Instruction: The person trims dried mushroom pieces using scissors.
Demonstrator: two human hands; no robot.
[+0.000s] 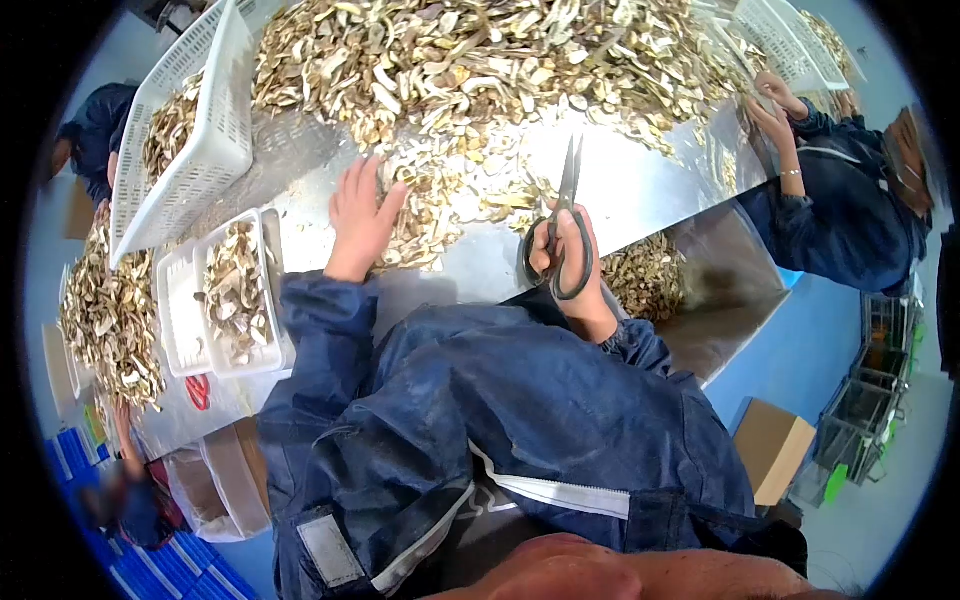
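Observation:
My right hand (580, 265) is closed round the black handles of a pair of scissors (570, 180), whose blades point away from me over the metal table (620, 185). The blades look nearly together. My left hand (362, 215) lies with its fingers spread at the left edge of a thin scatter of dried mushroom slices (440, 205); nothing shows in its grasp. Beyond both hands rises a large heap of dried mushroom slices (470, 65), pale with brown edges.
A white perforated basket (225, 140) holding slices stands at left. Nearer are white trays (180, 320) and red-handled scissors (198, 392). Below the table's right edge, a lined bin (725, 285) holds slices. A co-worker (840, 200) works at right; others are at left. A cardboard box (772, 450) stands behind.

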